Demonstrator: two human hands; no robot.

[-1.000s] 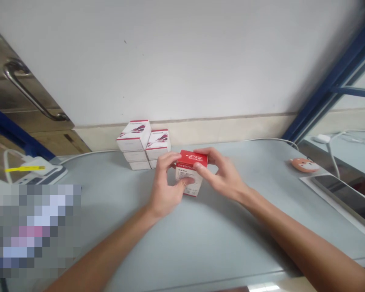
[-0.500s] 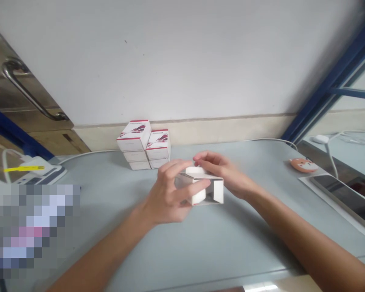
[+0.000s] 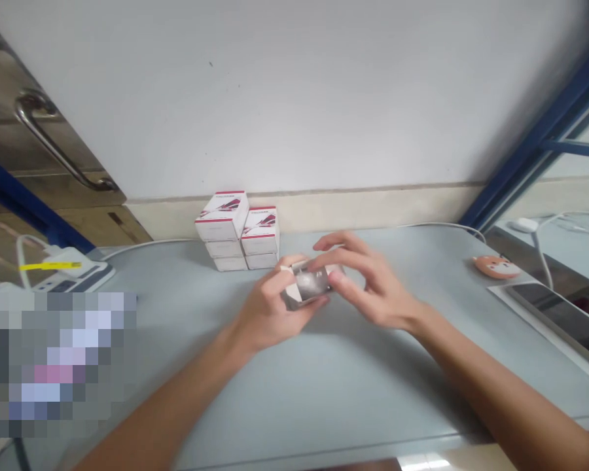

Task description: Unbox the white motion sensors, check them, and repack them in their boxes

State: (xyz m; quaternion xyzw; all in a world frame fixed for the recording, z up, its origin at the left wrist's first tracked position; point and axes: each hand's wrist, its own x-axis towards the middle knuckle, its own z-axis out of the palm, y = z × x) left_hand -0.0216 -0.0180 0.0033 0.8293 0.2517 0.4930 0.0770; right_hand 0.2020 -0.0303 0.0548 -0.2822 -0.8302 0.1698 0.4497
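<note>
A small white carton [image 3: 289, 296] is in my left hand [image 3: 269, 307], whose fingers and thumb wrap round its sides. Its open end faces me, and a shiny grey surface [image 3: 311, 284] shows inside. What this grey thing is, I cannot make out. My right hand [image 3: 373, 281] is at the right side of the opening, fingers apart and curved. Its thumb and index fingertips touch or nearly touch the carton's edge by the grey surface. The carton's underside and far side are hidden behind my hands.
Several white boxes with red trim [image 3: 220, 226] are stacked by the wall. A power strip [image 3: 95, 275] with a cable lies left, beside a pixelated patch. To the right are an orange animal-shaped object [image 3: 497, 267] and a dark flat device [image 3: 554, 324] on a white sheet.
The carton has turned and tilted, so its opening now shows the grey surface. My right hand has come from behind the carton to its opening. The view has shifted slightly.
</note>
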